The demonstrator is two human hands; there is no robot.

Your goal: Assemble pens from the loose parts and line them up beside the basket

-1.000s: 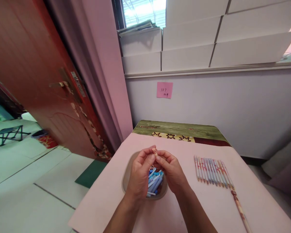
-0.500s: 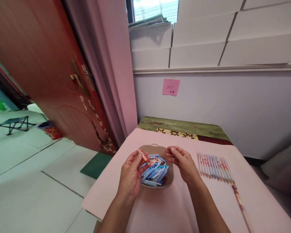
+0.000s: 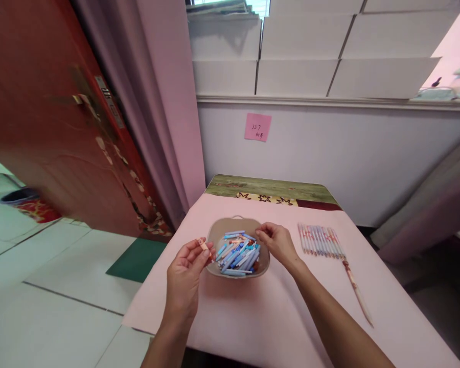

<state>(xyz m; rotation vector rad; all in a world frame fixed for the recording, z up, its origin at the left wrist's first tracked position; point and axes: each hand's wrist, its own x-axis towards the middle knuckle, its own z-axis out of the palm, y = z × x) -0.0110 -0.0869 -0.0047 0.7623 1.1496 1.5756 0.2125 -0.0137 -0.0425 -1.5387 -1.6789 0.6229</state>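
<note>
My left hand (image 3: 189,263) pinches a small peach-coloured pen cap (image 3: 204,246) with a pale, shaped end, held just left of the basin. A beige plastic basin (image 3: 218,228) stands in front of me, holding many blue, pale blue and orange slim pieces (image 3: 237,255) that look like pen caps. Over the basin's right rim, my right hand (image 3: 276,241) has thumb and fingers drawn together; anything between the fingertips is too small to make out. To its right, several slim patterned pens (image 3: 322,241) lie side by side in a row.
Below the row lies a single longer pen (image 3: 357,292), slanting towards me. The table has a pale pink cover (image 3: 230,317) and a green wood-patterned far end (image 3: 264,186). A pink note (image 3: 258,127) hangs on the wall. A red door (image 3: 42,128) stands at the left.
My left hand has moved left, out from over the basin, still with the peach cap. My right hand now reaches lower at the basin's right rim. The view has turned slightly right.
</note>
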